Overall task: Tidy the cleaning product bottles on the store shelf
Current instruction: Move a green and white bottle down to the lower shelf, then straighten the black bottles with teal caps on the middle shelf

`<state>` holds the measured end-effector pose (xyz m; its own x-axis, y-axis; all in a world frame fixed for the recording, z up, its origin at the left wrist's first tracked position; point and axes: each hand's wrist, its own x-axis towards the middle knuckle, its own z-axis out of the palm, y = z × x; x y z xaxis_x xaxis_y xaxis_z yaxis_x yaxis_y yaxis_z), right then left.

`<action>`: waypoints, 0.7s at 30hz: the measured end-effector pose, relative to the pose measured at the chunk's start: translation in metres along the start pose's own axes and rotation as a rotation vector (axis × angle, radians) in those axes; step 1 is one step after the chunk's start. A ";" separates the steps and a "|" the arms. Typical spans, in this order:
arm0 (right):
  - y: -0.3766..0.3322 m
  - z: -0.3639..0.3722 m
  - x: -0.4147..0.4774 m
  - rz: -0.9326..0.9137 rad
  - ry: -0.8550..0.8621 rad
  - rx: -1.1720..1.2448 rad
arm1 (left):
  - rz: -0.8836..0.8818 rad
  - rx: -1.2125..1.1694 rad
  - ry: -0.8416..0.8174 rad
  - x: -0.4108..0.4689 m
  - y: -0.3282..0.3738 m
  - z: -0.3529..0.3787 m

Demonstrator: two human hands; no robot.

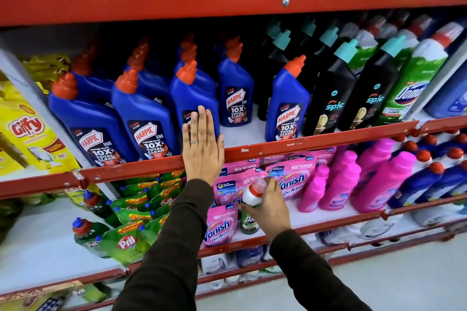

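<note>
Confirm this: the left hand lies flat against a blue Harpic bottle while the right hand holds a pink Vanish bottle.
Not quite. In the head view the right hand holds a green Domex bottle with a white shoulder and red cap, not a pink Vanish one. The left hand does lie flat against a blue Harpic bottle.

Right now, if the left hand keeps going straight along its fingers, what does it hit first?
The left hand already lies flat against the third front-row blue Harpic bottle; pushing on would likely shove it back into the bottles behind, though depth is unclear.
</note>
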<state>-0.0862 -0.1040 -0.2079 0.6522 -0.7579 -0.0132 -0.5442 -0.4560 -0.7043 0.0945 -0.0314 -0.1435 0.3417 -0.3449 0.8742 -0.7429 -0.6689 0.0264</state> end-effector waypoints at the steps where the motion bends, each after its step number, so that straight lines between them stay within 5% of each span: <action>1: 0.000 -0.002 0.000 -0.002 0.004 0.011 | 0.002 0.001 0.002 0.000 0.000 0.000; 6: -0.012 -0.032 -0.001 -0.065 0.035 0.269 | 0.007 -0.010 0.010 0.000 0.000 0.000; 14: -0.094 -0.114 0.029 -0.420 0.652 0.246 | 0.001 -0.034 0.032 0.001 0.001 0.000; 21: -0.120 -0.141 0.074 -0.368 0.638 0.120 | 0.006 -0.031 0.030 -0.001 0.000 0.001</action>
<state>-0.0465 -0.1711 -0.0244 0.3284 -0.7064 0.6270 -0.2644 -0.7061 -0.6569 0.0950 -0.0316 -0.1444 0.3197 -0.3286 0.8887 -0.7626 -0.6459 0.0354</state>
